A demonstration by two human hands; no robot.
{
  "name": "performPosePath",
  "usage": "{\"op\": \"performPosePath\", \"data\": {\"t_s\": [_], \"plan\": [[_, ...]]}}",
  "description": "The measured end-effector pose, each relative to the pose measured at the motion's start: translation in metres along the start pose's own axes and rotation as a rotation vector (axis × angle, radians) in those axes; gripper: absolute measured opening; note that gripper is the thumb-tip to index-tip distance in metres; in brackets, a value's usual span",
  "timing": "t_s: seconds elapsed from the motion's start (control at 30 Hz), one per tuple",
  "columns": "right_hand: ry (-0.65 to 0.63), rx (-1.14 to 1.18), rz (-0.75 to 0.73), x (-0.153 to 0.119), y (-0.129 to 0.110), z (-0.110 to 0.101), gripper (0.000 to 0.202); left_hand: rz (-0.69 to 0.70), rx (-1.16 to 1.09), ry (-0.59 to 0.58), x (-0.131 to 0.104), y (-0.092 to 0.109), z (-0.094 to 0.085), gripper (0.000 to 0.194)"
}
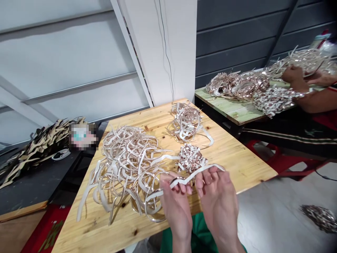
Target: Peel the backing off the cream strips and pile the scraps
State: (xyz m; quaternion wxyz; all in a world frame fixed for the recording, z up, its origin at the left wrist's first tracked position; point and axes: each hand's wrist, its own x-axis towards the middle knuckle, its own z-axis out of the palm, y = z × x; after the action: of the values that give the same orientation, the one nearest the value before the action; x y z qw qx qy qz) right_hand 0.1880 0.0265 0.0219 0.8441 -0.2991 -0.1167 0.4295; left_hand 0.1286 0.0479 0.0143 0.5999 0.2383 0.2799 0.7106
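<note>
Stretched between my two hands is a narrow strip [188, 179], white on one side and shiny rose-gold on the other. My left hand [177, 200] pinches it near its left part, and a tail runs on toward the pile. My right hand [218, 196] has its fingers bent round the strip's right part. Just beyond my hands lies a small heap of short crinkled pieces [190, 156]. To the left spreads a large tangle of curled strips [126, 151] on the wooden table [226, 144]. Further back sits a smaller tangle of strips [185, 119].
At right, a co-worker's hands [295, 75] are among strips on a greenish table [223, 105]. A red stool [284, 160] stands below it. A dark bench [23, 186] with camouflage-coloured strips [44, 144] is at left. A shiny bundle [319, 218] lies on the floor.
</note>
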Motion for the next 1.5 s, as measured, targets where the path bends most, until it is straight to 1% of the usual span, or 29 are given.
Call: {"op": "performPosePath", "data": {"t_s": [0.07,0.13,0.2,0.27,0.33,0.37,0.47,0.5,0.57,0.63,0.7,0.83,1.0,1.1,1.17,1.23,1.3,1.4,1.5], "plan": [[-0.106,-0.273,-0.001,0.002,0.001,-0.007,0.033,0.084,0.08,-0.083,-0.001,0.0,-0.006,0.046],[-0.242,-0.569,-0.002,0.003,-0.001,-0.014,0.032,0.118,0.189,-0.166,-0.001,0.001,-0.011,0.043],[-0.392,-0.78,0.003,0.003,-0.006,-0.018,0.032,0.137,0.284,-0.233,-0.002,0.003,-0.015,0.042],[-0.511,-0.917,-0.03,0.002,-0.011,-0.021,0.035,0.181,0.354,-0.284,-0.002,0.006,-0.018,0.043],[-0.562,-1.019,-0.09,0.0,-0.015,-0.022,0.034,0.214,0.44,-0.311,-0.001,0.01,-0.019,0.042],[-0.571,-1.053,-0.12,-0.001,-0.017,-0.023,0.032,0.204,0.506,-0.323,-0.001,0.012,-0.02,0.041],[-0.607,-1.083,-0.176,-0.003,-0.017,-0.023,0.03,0.116,0.78,-0.349,0.0,0.019,-0.022,0.042],[-0.619,-1.076,-0.18,-0.003,-0.017,-0.023,0.029,0.094,0.85,-0.346,0.0,0.02,-0.022,0.044],[-0.63,-1.041,-0.167,-0.003,-0.016,-0.022,0.03,0.079,0.909,-0.336,0.001,0.022,-0.024,0.046],[-0.623,-0.982,-0.143,-0.002,-0.015,-0.021,0.032,0.083,0.899,-0.342,0.001,0.022,-0.025,0.048],[-0.598,-0.91,-0.119,-0.001,-0.015,-0.02,0.036,0.066,0.861,-0.373,0.001,0.022,-0.025,0.049],[-0.455,-0.746,-0.034,-0.003,-0.014,-0.017,0.041,-0.019,0.656,-0.392,0.001,0.016,-0.023,0.051],[-0.294,-0.502,0.1,-0.008,-0.011,-0.012,0.045,-0.088,0.413,-0.333,-0.001,0.008,-0.017,0.051],[-0.166,-0.341,0.201,-0.01,-0.009,-0.009,0.045,-0.125,0.277,-0.304,-0.002,0.006,-0.012,0.049],[-0.096,-0.239,0.239,-0.009,-0.009,-0.007,0.044,-0.142,0.212,-0.301,-0.002,0.006,-0.009,0.049],[-0.085,-0.138,0.243,-0.007,-0.009,-0.006,0.045,-0.147,0.161,-0.299,-0.002,0.006,-0.007,0.049],[-0.113,-0.041,0.256,-0.005,-0.01,-0.005,0.044,-0.162,0.107,-0.299,-0.001,0.006,-0.007,0.049],[-0.12,0.09,0.336,-0.002,-0.01,-0.004,0.039,-0.198,0.007,-0.284,0.001,0.006,-0.007,0.049],[-0.082,0.164,0.419,-0.003,-0.009,-0.004,0.036,-0.211,-0.059,-0.222,0.002,0.009,-0.006,0.049]]}}
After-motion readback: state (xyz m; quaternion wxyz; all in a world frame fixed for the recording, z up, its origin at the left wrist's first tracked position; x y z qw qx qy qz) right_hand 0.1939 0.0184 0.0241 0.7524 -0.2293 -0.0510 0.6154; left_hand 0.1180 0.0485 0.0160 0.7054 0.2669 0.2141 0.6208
